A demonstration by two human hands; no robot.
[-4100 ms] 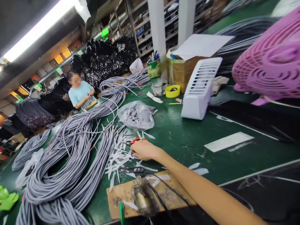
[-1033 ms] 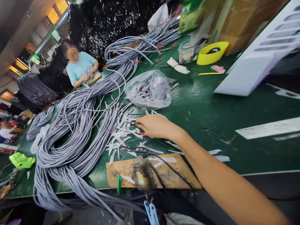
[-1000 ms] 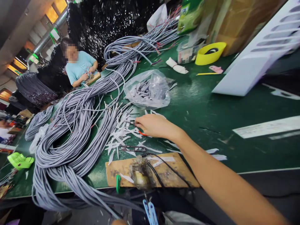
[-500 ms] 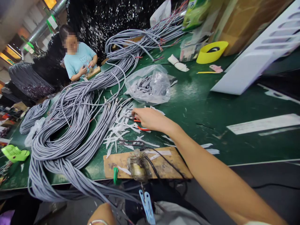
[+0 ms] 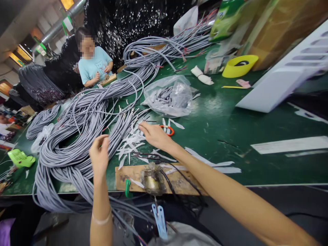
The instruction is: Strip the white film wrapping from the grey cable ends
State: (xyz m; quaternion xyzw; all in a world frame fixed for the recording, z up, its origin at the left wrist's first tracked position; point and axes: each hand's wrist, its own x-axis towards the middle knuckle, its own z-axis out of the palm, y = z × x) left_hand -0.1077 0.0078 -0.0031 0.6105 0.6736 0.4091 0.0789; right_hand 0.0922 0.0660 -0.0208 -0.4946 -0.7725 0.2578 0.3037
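My right hand [image 5: 155,136] is closed in a pinch over the white-tipped ends of a grey cable bundle [image 5: 116,136]; what its fingertips grip is too small to make out. Beside its wrist lie scissors with an orange handle [image 5: 171,131], their blades partly hidden. Loosely curled, with nothing visible in it, my left hand [image 5: 99,153] hovers over the cables, thumb apart from the fingers. White strips [image 5: 130,143] are scattered below the right hand. Dark tweezers or snips [image 5: 146,155] rest near a wooden board [image 5: 125,176].
A clear plastic bag [image 5: 170,95] of grey pieces sits behind my right hand. A taped metal fixture [image 5: 153,179] stands on the board, with a blue clip [image 5: 160,220] hanging below. A yellow ring [image 5: 239,66] lies at the back. Across the table sits a person [image 5: 94,65].
My left hand has risen from the lower edge to above the cables. My right hand has moved off the scissors, leaving them on the table, and its fingertips are now at the cable ends.
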